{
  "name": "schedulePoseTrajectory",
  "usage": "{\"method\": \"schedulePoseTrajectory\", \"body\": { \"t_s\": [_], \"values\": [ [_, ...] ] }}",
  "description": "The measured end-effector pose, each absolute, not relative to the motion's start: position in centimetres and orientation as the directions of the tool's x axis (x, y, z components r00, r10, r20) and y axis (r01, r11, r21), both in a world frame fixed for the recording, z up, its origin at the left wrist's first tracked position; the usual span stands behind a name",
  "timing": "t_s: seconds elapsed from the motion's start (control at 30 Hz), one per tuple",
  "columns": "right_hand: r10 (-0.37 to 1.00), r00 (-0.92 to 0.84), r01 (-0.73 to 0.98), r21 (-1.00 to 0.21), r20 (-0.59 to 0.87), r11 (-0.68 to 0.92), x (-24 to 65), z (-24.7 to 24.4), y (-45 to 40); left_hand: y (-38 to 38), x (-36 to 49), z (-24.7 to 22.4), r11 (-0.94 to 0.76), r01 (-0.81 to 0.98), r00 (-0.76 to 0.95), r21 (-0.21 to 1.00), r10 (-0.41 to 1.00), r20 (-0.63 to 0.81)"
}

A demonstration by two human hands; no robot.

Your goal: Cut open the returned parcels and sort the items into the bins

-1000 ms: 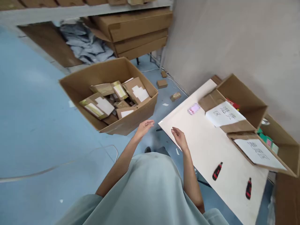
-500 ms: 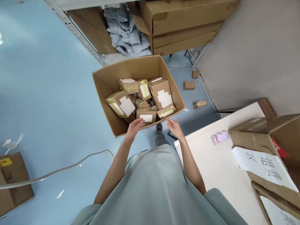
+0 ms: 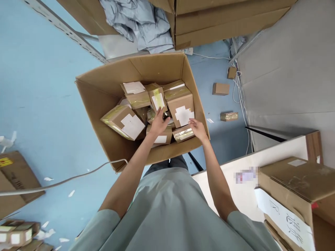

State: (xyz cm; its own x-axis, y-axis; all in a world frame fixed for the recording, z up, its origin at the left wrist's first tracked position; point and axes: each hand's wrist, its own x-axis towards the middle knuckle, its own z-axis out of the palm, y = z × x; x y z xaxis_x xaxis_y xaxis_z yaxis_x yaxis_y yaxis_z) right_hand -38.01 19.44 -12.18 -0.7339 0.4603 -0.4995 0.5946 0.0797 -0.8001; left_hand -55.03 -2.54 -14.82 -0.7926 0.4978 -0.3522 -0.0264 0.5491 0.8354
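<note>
A large open cardboard carton (image 3: pixel 110 164) stands before me with several taped brown parcels inside. My left hand (image 3: pixel 158 123) reaches into its middle, thumb and fingers apart, fingertips at the lower end of a narrow parcel (image 3: pixel 157 91) with yellow tape and a white label. Over the carton's right side, my right hand (image 3: pixel 198 129) has its fingers loosely extended at the bottom edge of a bigger parcel (image 3: pixel 174 103). Just below it lies a shiny-taped parcel (image 3: pixel 182 134). Another labelled box (image 3: pixel 123 122) leans at the left, and a small box (image 3: pixel 165 134) sits under my left wrist.
A shelf post (image 3: pixel 65 29) rises at the back left, near grey plastic bags (image 3: pixel 141 24) and stacked cartons (image 3: pixel 230 24). Small boxes (image 3: pixel 220 89) and cables lie on the floor at right. A white table (image 3: pixel 230 195) carries a carton (image 3: pixel 288 181). A hose (image 3: pixel 78 176) crosses at left.
Both hands have moved forward from the carton's near edge to over the parcels inside. The view has come closer to the carton, and both feet are now mostly hidden beneath it.
</note>
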Motion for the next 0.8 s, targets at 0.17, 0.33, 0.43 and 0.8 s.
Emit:
{"method": "schedulePoseTrajectory", "body": {
  "t_s": [0.17, 0.33, 0.43, 0.8],
  "values": [
    [0.493, -0.716, 0.607, -0.789, -0.493, 0.093, -40.3, -14.5, 21.9, 2.3, -59.0, -18.4, 0.662, 0.275, -0.678, 0.697, 0.648, -0.348],
    [0.533, -0.704, 0.614, -0.78, -0.47, 0.121, -42.6, -16.7, 23.6, 1.8, -57.7, -19.9, 0.721, 0.377, -0.624, 0.581, 0.661, -0.416],
    [0.534, -0.735, 0.594, -0.776, -0.417, 0.211, -45.1, -17.9, 24.6, 1.0, -56.9, -19.9, 0.718, 0.386, -0.643, 0.579, 0.66, -0.39],
    [0.523, -0.755, 0.648, -0.574, -0.396, 0.501, -52.2, -22.7, 26.7, 1.5, -58.2, -21.8, 0.699, 0.314, -0.633, 0.643, 0.659, -0.407]
  ]
}}
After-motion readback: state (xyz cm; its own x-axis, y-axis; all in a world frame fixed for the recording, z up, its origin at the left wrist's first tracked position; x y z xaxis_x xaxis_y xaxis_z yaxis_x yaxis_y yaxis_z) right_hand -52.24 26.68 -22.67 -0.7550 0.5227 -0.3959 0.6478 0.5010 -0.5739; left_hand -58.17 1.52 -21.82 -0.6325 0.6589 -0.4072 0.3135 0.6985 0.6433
